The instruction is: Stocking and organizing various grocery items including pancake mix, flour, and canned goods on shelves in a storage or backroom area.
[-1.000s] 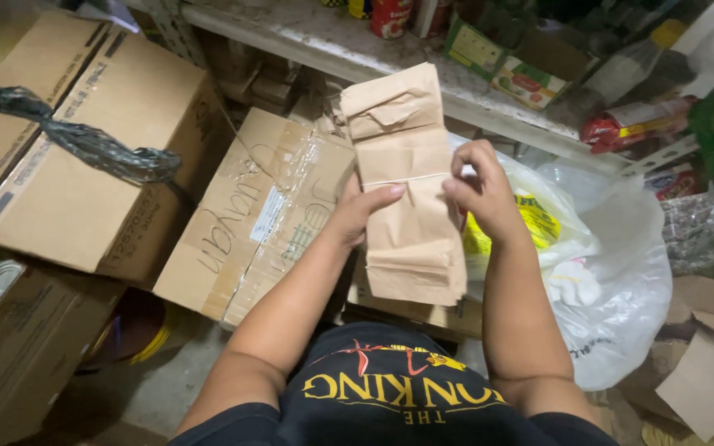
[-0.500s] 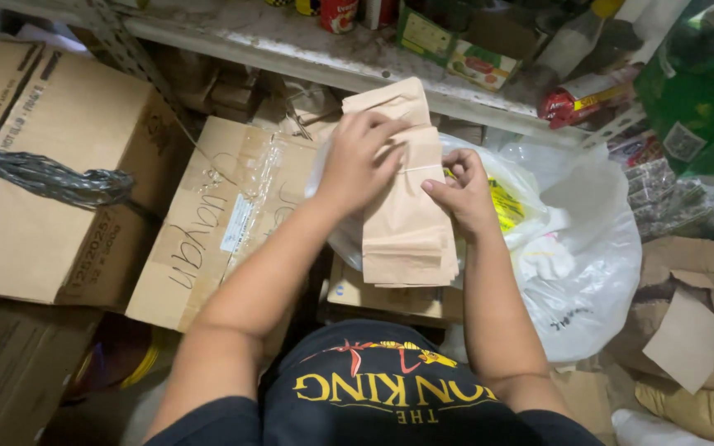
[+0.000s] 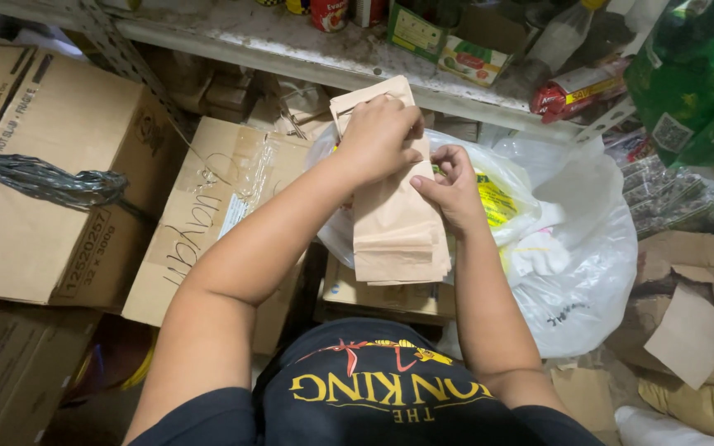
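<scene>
Now left hand (image 3: 380, 136) sits higher on paper bags (image 3: 394, 223) (right hand (image 3: 452, 190) unmoved).

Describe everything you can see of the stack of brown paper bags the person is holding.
The stack of brown paper bags is a bundle of flat, folded kraft-paper bags, plain tan and matte, with layered edges showing at its lower end. It lies lengthwise away from the person, its far end reaching toward the metal shelf. The left hand presses on its upper part, and the right hand grips its right edge with curled fingers. Under and behind it sit a white plastic bag and a cardboard box.
</scene>
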